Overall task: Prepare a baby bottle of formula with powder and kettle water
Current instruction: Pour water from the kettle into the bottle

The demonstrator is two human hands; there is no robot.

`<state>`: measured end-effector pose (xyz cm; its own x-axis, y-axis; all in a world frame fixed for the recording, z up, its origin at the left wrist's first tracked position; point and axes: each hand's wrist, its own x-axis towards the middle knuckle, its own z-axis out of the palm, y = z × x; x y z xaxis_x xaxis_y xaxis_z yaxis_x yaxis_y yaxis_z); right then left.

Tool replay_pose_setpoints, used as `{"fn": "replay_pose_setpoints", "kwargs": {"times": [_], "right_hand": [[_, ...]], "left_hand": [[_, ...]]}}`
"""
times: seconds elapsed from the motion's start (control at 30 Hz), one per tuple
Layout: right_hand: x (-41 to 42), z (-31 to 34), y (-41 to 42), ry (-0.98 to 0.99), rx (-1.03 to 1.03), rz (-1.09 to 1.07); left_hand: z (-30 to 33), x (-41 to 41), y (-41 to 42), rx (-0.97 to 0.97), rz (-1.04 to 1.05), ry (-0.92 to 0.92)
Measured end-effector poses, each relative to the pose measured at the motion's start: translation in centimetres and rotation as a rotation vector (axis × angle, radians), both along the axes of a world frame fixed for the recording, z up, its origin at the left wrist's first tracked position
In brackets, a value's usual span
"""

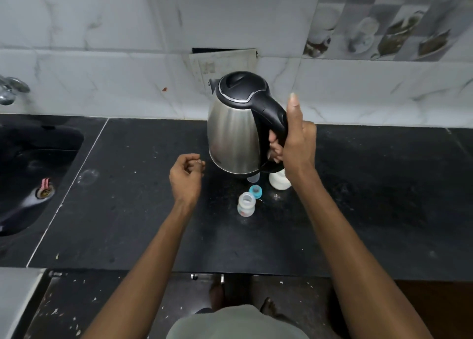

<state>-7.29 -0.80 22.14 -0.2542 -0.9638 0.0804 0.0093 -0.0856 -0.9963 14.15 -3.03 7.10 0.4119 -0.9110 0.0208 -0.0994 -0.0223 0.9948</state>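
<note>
A steel kettle with a black lid and handle is held above the black counter; my right hand grips its handle, thumb up. An open clear baby bottle stands on the counter below it. A blue bottle ring with teat lies just behind the bottle. A clear cap shows partly under the kettle. A white container stands under my right wrist, partly hidden. My left hand hovers left of the kettle with loosely curled fingers and holds nothing.
A dark sink with a drain lies at the left, a tap above it. White marble wall tiles run behind the counter, with a socket plate behind the kettle. White powder specks dot the counter near the bottle.
</note>
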Motion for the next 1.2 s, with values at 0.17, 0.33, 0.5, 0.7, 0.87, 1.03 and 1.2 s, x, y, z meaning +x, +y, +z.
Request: {"fn": "replay_pose_setpoints", "kwargs": {"times": [0.17, 0.33, 0.5, 0.7, 0.87, 1.03, 1.2], "right_hand": [[-4.8, 0.7, 2.1, 0.057, 0.011, -0.005], [-8.9, 0.2, 4.3, 0.1, 0.035, -0.015], [-11.6, -1.2, 6.2, 0.156, 0.101, -0.032], [-13.1, -2.9, 7.3, 0.231, 0.197, -0.04], [-12.7, -4.1, 7.2, 0.252, 0.256, -0.039], [-12.2, -4.8, 6.5, 0.333, 0.287, -0.027], [-11.4, -4.6, 5.6, 0.373, 0.249, 0.006]], "left_hand": [[-1.0, -3.7, 2.2, 0.064, -0.084, -0.011], [-3.8, -6.5, 4.0, 0.201, -0.2, -0.088], [-5.8, -8.7, 5.2, 0.311, -0.3, -0.164], [-9.1, -8.5, 5.4, 0.394, -0.401, -0.201], [-8.6, -8.9, 4.9, 0.36, -0.455, -0.228], [-8.6, -8.7, 4.7, 0.292, -0.486, -0.258], [-8.0, -7.8, 3.9, 0.245, -0.419, -0.189]]}}
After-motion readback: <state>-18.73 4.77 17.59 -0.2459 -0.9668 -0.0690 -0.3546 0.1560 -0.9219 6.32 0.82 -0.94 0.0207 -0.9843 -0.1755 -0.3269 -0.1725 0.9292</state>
